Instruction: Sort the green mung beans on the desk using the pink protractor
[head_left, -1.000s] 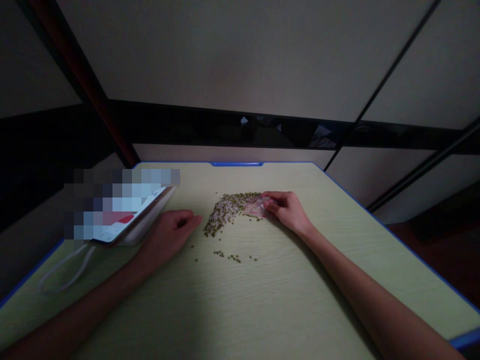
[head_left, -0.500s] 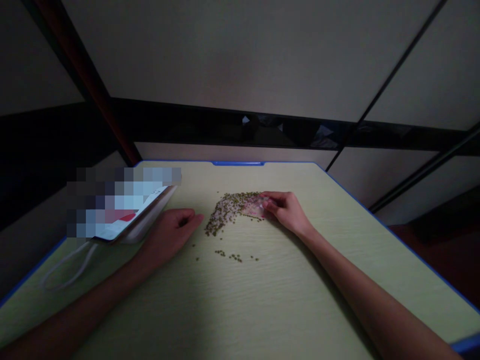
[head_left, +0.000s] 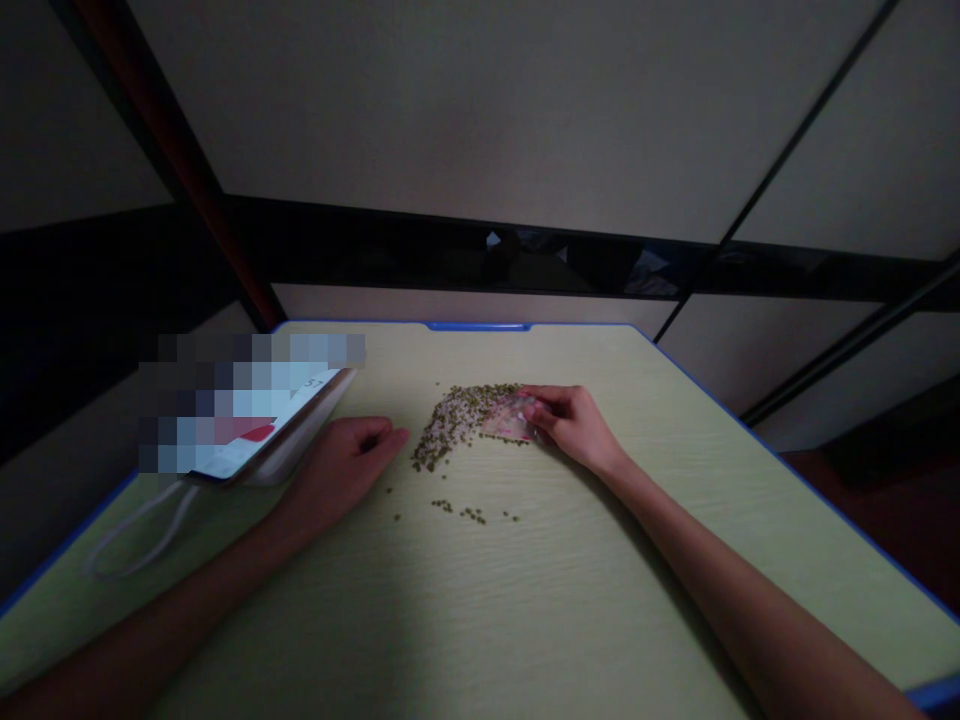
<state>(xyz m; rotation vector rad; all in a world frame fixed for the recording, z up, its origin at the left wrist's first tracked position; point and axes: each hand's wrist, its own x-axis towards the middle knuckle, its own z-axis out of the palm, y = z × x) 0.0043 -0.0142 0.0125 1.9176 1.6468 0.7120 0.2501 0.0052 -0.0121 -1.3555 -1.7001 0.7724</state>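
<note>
Toward the far middle of the pale table [head_left: 480,620], a curved spread of small green grains [head_left: 442,435] lies loose, with a clear, pink-marked packet [head_left: 506,422] flat against its right end. The right hand [head_left: 576,425] pinches the packet's near-right corner between thumb and fingers, closed on the film; in this dim light I cannot tell whether the pale patches among the green are other grains or more film. The left hand [head_left: 337,460] rests curled just left of the spread, thumb close to the forefinger, and what its palm may hold is hidden. A firm pinch, with the packet kept low, should suit such light, rolling pieces, and the left hand is well placed to serve as a wall. A few stray grains [head_left: 472,515] lie apart on the near side, easily brushed by a sleeve or wrist. Bare tabletop offers room in front and to the right, out to the blue rim [head_left: 478,327]; on the left, the propped phone [head_left: 259,440] and its looped strap [head_left: 161,540] crowd the forearm.
</note>
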